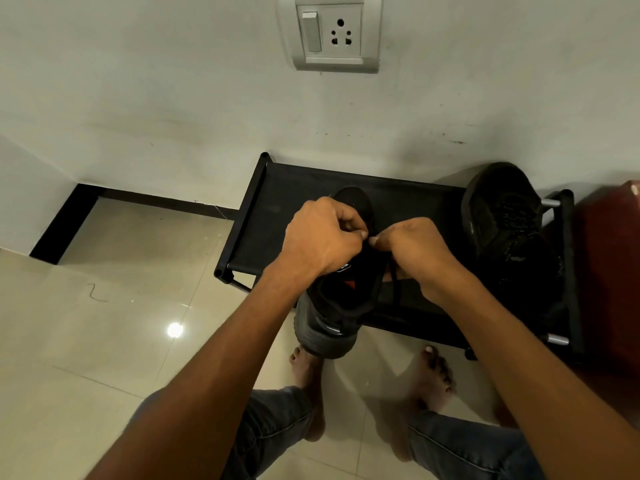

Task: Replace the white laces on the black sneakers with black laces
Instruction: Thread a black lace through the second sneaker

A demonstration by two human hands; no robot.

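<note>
- Here, a black sneaker (341, 296) sits on the front part of a low black shoe rack (294, 188), toe toward the wall and heel hanging out past the rack's front edge, above the person's bare left foot (306, 365).
- The left hand (320, 237) hovers over the middle of this sneaker with its fingers curled in, thumb and forefinger pinching something small at the lacing; what exactly sits between them is too dark to tell.
- The right hand (415, 251) is just beside the left, fingertips almost meeting it, its fingers likewise curled and pinching at the same spot.
- A black lace (394, 285) runs down from under the right hand and across the sneaker's opening, so this hand appears to hold it.
- A second black sneaker (505, 216) stands at the right end of the rack, well apart from the hands, tilted with its toe up against the wall; its lacing looks dark.
- A dark red object (609, 271) stands just beside the rack on the right.
- The rack stands against a pale wall that carries a white switch and socket plate (334, 32).
- The floor (104, 341) is glossy beige tile, with a bright light reflection at left.
- Jeans-clad legs (273, 424) and a bare right foot (434, 379) show at the bottom.
</note>
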